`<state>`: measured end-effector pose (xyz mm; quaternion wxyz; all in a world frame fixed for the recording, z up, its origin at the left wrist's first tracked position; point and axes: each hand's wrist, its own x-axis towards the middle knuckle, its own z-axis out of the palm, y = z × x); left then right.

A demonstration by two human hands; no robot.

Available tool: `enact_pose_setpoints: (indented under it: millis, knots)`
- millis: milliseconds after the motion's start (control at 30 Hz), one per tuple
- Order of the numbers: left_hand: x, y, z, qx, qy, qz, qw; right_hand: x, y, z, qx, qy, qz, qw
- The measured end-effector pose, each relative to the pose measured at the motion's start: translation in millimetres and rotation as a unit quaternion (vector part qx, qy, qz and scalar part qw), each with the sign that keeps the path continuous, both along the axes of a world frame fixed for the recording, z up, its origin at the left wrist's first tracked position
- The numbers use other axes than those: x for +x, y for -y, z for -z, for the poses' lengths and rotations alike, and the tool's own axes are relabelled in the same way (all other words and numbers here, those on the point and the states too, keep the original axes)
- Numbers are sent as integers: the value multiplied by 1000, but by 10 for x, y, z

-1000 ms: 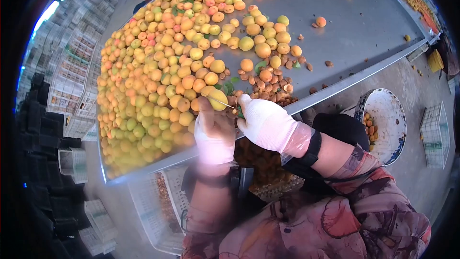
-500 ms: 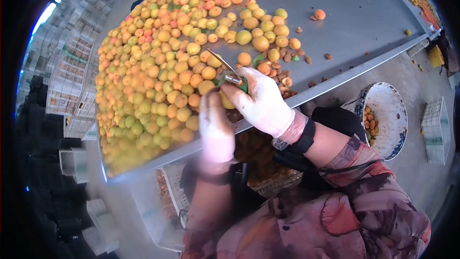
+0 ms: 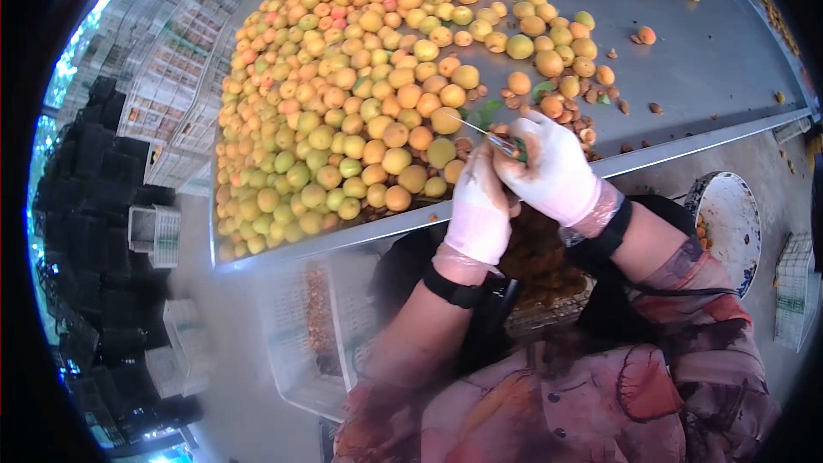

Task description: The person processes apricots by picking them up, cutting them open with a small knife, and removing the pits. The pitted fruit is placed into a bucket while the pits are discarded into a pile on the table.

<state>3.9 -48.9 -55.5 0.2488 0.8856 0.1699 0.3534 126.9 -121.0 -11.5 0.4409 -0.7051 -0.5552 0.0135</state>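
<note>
My right hand, in a stained white glove, is closed round a small knife with a green handle. Its thin blade points up and left over the fruit. My left hand, gloved too, is pressed against the right fingertips with its fingers curled in. Whatever lies between the hands is hidden. Both hands are above the near rim of a metal table. A large heap of yellow, orange and greenish apricots spreads across its left side. Brown pits lie just beyond my right hand.
Under the table's edge stands a crate with brown contents, and a white crate is to its left. A white bucket holding some fruit stands at the right, near another white crate. Stacked crates fill the far left.
My view has turned, so table and heap appear further right. My left hand, blurred and with straighter fingers before, is now curled against my right. The knife stays in my right hand.
</note>
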Motion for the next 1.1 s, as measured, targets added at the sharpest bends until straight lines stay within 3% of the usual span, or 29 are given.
enact_pose_setpoints:
  millis: [167,333,433,467,500,533,567,600,667,733,800,867,933,967,1000,1033,1067,1100]
  knots:
    - [-101,141,-217,-289,-81,61,952,29,136,0,-2,68,-59,996]
    - [-45,162,-143,-388,-37,65,919,20,199,-61,-35,72,-77,994]
    - [5,122,-213,-442,-34,57,895,-117,61,4,41,-106,32,993]
    - [59,87,-131,-442,-29,55,895,-140,19,79,39,-103,28,993]
    - [130,62,-92,-207,36,7,978,-171,-20,129,72,-165,48,983]
    - [156,51,-49,43,97,-41,994,-190,-37,158,105,-227,68,966]
    - [130,49,0,-27,36,-31,999,-189,-32,166,106,-223,78,966]
    - [121,58,-63,-28,37,-32,998,-210,-15,111,104,-222,77,966]
    - [111,60,-139,-152,-6,-19,988,-273,27,-2,44,-148,113,982]
    - [67,110,-59,-135,20,-34,990,-278,68,16,43,-141,99,984]
    - [19,185,-21,-124,46,-46,990,-296,182,-57,21,-15,52,998]
    - [-40,206,-57,-139,40,15,989,-304,241,-144,-13,-1,41,999]
    - [-112,204,-92,-255,-34,86,962,-295,277,-204,-40,62,-20,997]
    - [-91,276,-34,-524,82,113,840,-270,301,-211,-48,65,-51,995]
    - [-75,342,-21,-741,186,127,632,-256,316,-220,-52,67,-44,995]
    - [-72,368,-10,-592,89,85,796,-252,327,-233,-70,73,-79,992]
    - [-95,359,-5,-760,142,112,624,-240,332,-247,-87,80,-114,986]
    - [-114,322,76,-763,140,117,620,-220,326,-247,-78,121,-136,980]
